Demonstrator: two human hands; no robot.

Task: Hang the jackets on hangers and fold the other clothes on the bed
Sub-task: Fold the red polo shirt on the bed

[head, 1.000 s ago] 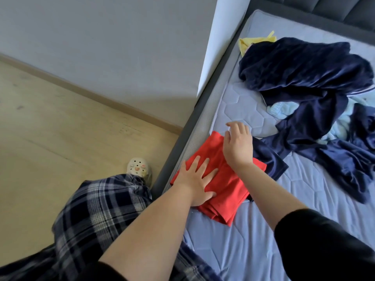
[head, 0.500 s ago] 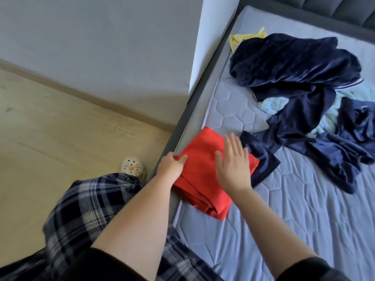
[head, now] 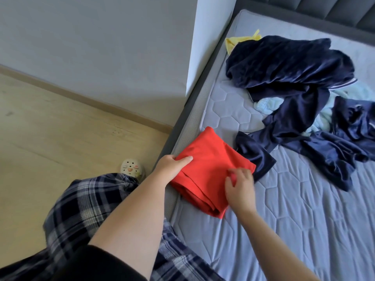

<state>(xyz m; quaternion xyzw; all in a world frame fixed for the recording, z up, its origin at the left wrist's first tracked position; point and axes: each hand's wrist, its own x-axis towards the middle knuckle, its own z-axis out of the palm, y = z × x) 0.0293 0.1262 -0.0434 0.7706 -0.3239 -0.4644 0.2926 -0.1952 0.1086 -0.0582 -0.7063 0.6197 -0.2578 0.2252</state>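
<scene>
Clasping the folded red garment by its side with my left grip, thumb on top, I have it at the bed's edge, touching the navy clothes. My right grip curls, blurred, on the cloth; whether it pinches, I cannot tell.

A home bedroom is showing: a quilted mattress, padded headboard, scattered clothes, wooden floor.

I see folded red cloth garment, navy velvety clothes pile, yellow cloth, pale blue cloth, grey hexagon-quilted mattress, navy-white plaid trousers.
</scene>
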